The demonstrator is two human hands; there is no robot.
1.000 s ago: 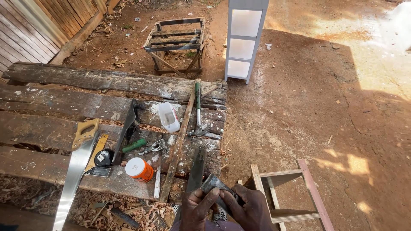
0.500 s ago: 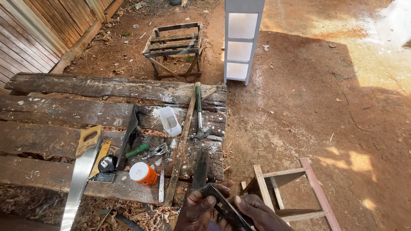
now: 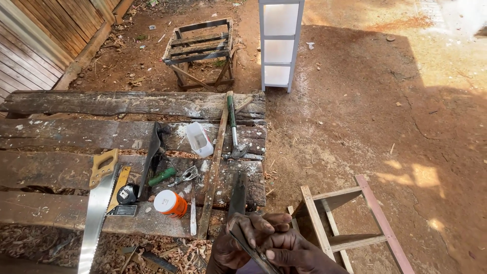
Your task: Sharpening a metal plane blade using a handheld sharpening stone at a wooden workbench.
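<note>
Both hands low in view, right at the bottom edge. The left hand (image 3: 243, 243) has its grip wrapped tight around a thin dark metal blade (image 3: 251, 248), fingers curled over the top. The right hand (image 3: 299, 252) closes its grip on the same blade from the other side, thumb pressed along it. Just beyond lies the plank surface (image 3: 61, 132): handsaw (image 3: 96, 208), orange can (image 3: 171, 203), tape measure (image 3: 127, 194), hammer (image 3: 234, 127). A wooden frame (image 3: 350, 223) sits to the right on the dirt.
</note>
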